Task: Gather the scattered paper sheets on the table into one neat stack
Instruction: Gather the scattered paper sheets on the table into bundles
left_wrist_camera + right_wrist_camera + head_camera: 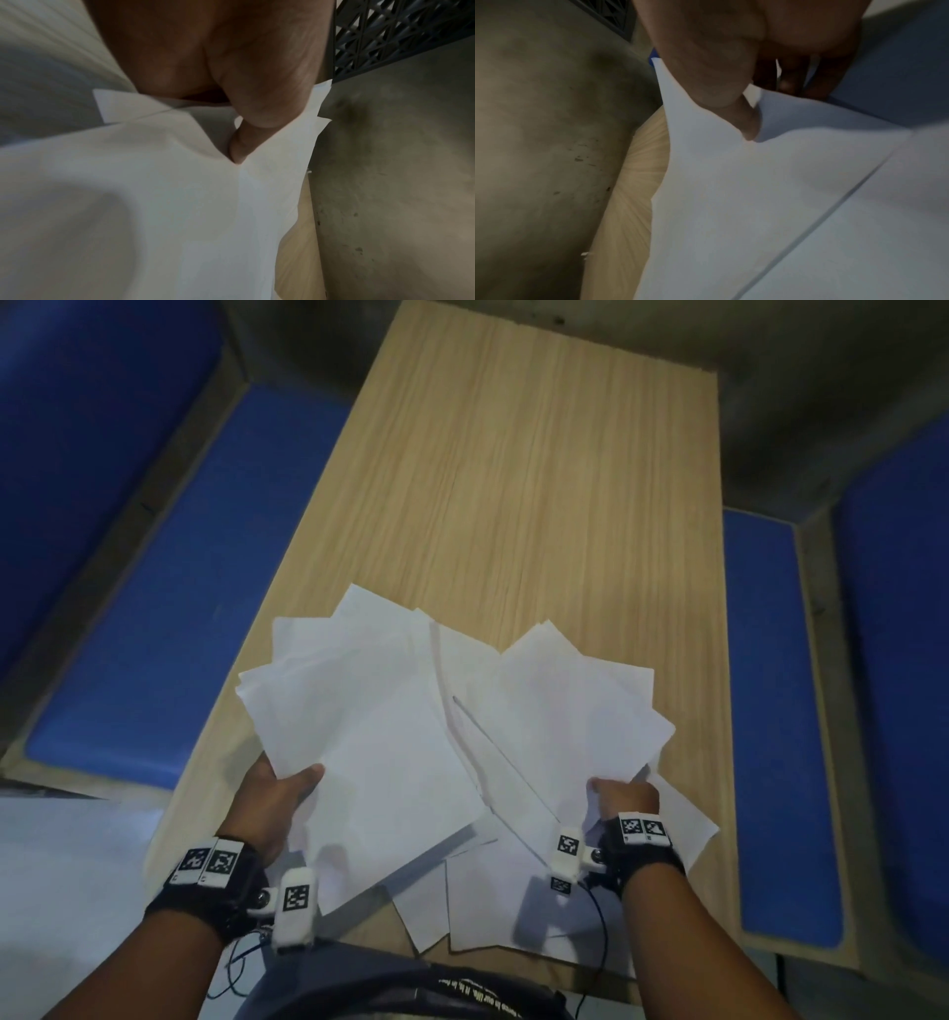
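Several white paper sheets are fanned out over the near end of the wooden table [539, 480]. My left hand [287, 788] pinches the near left corner of one bunch of sheets [369, 711], thumb on top. My right hand [624, 796] pinches the near edge of another bunch [570, 711], lifted off the table. In the left wrist view the thumb [246, 142] presses into the white paper [154, 203]. The right wrist view shows a thumb [744, 119] dug into its sheets [757, 203], fingers underneath. More sheets [513, 906] lie flat near the table's front edge.
Blue cushioned benches stand on the left [179, 608] and right [780, 711] of the table. The far half of the tabletop shows bare wood. A thin cable [601, 932] hangs from the right wrist over the near sheets.
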